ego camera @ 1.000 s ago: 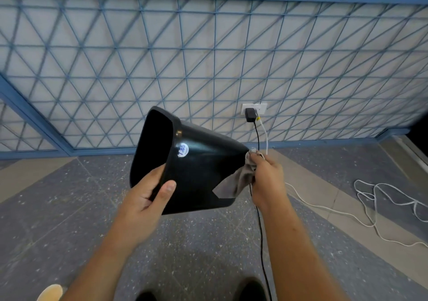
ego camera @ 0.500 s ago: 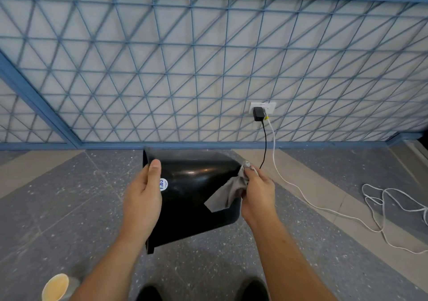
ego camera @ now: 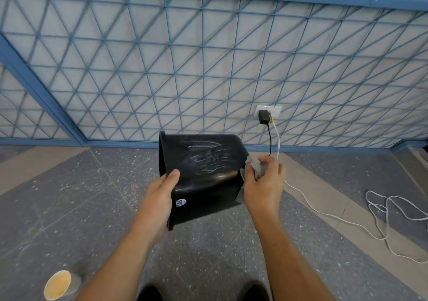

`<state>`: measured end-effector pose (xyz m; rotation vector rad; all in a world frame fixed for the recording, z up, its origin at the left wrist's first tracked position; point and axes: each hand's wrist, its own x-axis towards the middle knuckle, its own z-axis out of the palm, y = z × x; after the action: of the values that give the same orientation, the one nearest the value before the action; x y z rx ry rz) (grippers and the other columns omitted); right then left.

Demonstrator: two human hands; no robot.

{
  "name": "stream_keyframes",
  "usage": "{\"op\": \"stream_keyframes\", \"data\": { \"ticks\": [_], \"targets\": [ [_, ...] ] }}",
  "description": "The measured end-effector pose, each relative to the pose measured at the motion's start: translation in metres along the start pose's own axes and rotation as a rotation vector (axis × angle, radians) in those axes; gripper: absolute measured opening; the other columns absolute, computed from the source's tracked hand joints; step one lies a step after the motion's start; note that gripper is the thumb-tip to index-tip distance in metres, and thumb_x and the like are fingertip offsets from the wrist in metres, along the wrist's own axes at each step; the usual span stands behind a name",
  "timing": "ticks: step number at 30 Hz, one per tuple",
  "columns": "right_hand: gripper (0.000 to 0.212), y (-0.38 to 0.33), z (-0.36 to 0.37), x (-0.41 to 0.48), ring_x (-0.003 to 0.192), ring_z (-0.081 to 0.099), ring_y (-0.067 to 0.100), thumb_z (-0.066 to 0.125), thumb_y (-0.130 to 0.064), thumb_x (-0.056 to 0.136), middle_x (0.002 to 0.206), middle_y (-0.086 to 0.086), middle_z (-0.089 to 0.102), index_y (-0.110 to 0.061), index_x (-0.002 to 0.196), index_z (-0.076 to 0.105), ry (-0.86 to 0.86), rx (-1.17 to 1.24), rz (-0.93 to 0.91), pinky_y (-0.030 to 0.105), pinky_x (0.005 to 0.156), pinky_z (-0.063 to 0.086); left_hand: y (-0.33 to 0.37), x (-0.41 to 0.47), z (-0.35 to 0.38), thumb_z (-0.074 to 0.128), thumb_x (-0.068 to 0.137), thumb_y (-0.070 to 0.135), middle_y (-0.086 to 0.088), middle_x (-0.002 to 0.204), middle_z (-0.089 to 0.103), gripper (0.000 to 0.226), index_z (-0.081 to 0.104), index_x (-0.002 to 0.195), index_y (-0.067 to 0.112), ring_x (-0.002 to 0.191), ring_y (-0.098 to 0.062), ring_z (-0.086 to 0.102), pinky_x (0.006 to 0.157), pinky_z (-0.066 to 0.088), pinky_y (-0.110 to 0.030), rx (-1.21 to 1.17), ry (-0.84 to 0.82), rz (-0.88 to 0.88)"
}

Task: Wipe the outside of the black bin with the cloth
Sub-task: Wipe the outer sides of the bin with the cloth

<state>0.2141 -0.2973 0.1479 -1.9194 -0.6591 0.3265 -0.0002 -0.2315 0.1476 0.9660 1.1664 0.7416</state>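
Observation:
The black bin (ego camera: 203, 175) is held in the air on its side, its open rim to the left and its base to the right. Wet streaks show on its upper face and a small round sticker sits low on its side. My left hand (ego camera: 159, 198) grips the rim end, thumb on top. My right hand (ego camera: 261, 184) is at the base end, closed on a crumpled grey cloth (ego camera: 253, 166) pressed against the bin's base corner.
A paper cup (ego camera: 58, 284) stands on the speckled floor at lower left. A wall socket (ego camera: 268, 110) holds a black plug, with a black cable and a white cable (ego camera: 382, 210) trailing over the floor to the right. A blue lattice wall is behind.
The bin has been turned in my hands, so a streaked face is now up and the sticker has gone lower. My right hand with the cloth has slid to the base corner.

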Motion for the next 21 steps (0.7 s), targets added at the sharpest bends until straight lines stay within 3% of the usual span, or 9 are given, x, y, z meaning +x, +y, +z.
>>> {"op": "stream_keyframes", "data": {
  "ticks": [2, 3, 6, 8, 10, 13, 17, 19, 21],
  "targets": [
    [0.019, -0.007, 0.005, 0.000, 0.093, 0.057, 0.005, 0.069, -0.020, 0.098, 0.119, -0.004, 0.048, -0.020, 0.116, 0.062, -0.024, -0.048, -0.069, 0.023, 0.085, 0.054, -0.004, 0.000, 0.010, 0.066, 0.100, 0.043, -0.003, 0.110, 0.084, 0.024, 0.084, 0.108, 0.030, 0.099, -0.023, 0.081, 0.090, 0.057, -0.044, -0.004, 0.050, 0.017],
    [0.018, -0.009, 0.008, -0.003, 0.092, 0.056, 0.002, 0.068, -0.018, 0.098, 0.119, -0.003, 0.049, -0.017, 0.116, 0.064, -0.036, -0.069, -0.109, 0.021, 0.088, 0.053, -0.006, -0.001, 0.015, 0.067, 0.096, 0.047, 0.001, 0.106, 0.085, 0.026, 0.081, 0.109, 0.029, 0.096, -0.019, 0.081, 0.088, 0.057, -0.044, -0.010, 0.117, 0.030],
    [0.024, -0.020, 0.018, -0.019, 0.090, 0.053, -0.001, 0.069, -0.017, 0.098, 0.120, -0.003, 0.049, -0.011, 0.121, 0.066, -0.093, -0.120, -0.253, 0.002, 0.087, 0.043, -0.004, -0.006, 0.024, 0.061, 0.089, 0.079, 0.015, 0.093, 0.083, 0.053, 0.075, 0.106, 0.031, 0.081, -0.004, 0.079, 0.072, 0.056, -0.032, -0.028, 0.270, 0.080],
    [0.029, -0.027, 0.027, -0.034, 0.099, 0.052, 0.005, 0.067, -0.018, 0.098, 0.122, -0.003, 0.049, -0.012, 0.126, 0.065, -0.169, -0.177, -0.362, 0.012, 0.093, 0.047, -0.002, -0.009, 0.024, 0.049, 0.076, 0.095, 0.017, 0.088, 0.082, 0.073, 0.077, 0.102, 0.033, 0.077, -0.003, 0.078, 0.065, 0.057, -0.030, 0.059, 0.316, 0.143],
    [0.030, -0.036, 0.036, -0.049, 0.106, 0.052, 0.013, 0.066, -0.013, 0.097, 0.122, -0.001, 0.052, -0.013, 0.126, 0.066, -0.270, -0.194, -0.486, 0.025, 0.095, 0.051, 0.000, -0.011, 0.024, 0.043, 0.082, 0.093, 0.018, 0.082, 0.080, 0.069, 0.078, 0.093, 0.034, 0.072, -0.002, 0.074, 0.066, 0.055, -0.035, 0.143, 0.348, 0.213],
    [0.029, -0.051, 0.043, -0.056, 0.108, 0.053, 0.020, 0.066, -0.005, 0.093, 0.120, 0.001, 0.056, -0.012, 0.122, 0.069, -0.393, -0.141, -0.585, 0.031, 0.095, 0.049, 0.002, -0.016, 0.025, 0.045, 0.107, 0.067, 0.015, 0.071, 0.075, 0.053, 0.076, 0.078, 0.035, 0.066, -0.002, 0.068, 0.064, 0.048, -0.037, 0.254, 0.385, 0.314],
    [0.029, -0.054, 0.030, -0.024, 0.110, 0.055, 0.020, 0.066, 0.000, 0.093, 0.121, 0.000, 0.055, -0.009, 0.120, 0.071, -0.234, -0.112, -0.426, 0.037, 0.101, 0.050, 0.009, -0.022, 0.015, 0.043, 0.097, 0.076, -0.021, 0.075, 0.070, 0.075, 0.072, 0.081, 0.008, 0.075, -0.042, 0.068, 0.069, 0.057, -0.056, 0.239, 0.369, 0.381],
    [0.029, -0.046, 0.019, -0.023, 0.110, 0.055, 0.017, 0.065, -0.002, 0.095, 0.122, -0.003, 0.054, -0.010, 0.123, 0.069, -0.168, -0.123, -0.368, 0.037, 0.099, 0.051, 0.013, -0.025, 0.014, 0.042, 0.096, 0.076, -0.016, 0.076, 0.072, 0.071, 0.072, 0.082, 0.013, 0.076, -0.034, 0.070, 0.068, 0.058, -0.048, 0.233, 0.341, 0.424],
    [0.028, -0.047, 0.020, -0.045, 0.109, 0.053, 0.013, 0.065, -0.003, 0.095, 0.122, -0.007, 0.051, -0.013, 0.121, 0.068, -0.206, -0.151, -0.408, 0.034, 0.096, 0.053, 0.014, -0.028, 0.017, 0.044, 0.103, 0.066, -0.005, 0.075, 0.072, 0.059, 0.070, 0.077, 0.021, 0.066, -0.018, 0.068, 0.061, 0.052, -0.030, 0.256, 0.343, 0.471]
  ]
}}
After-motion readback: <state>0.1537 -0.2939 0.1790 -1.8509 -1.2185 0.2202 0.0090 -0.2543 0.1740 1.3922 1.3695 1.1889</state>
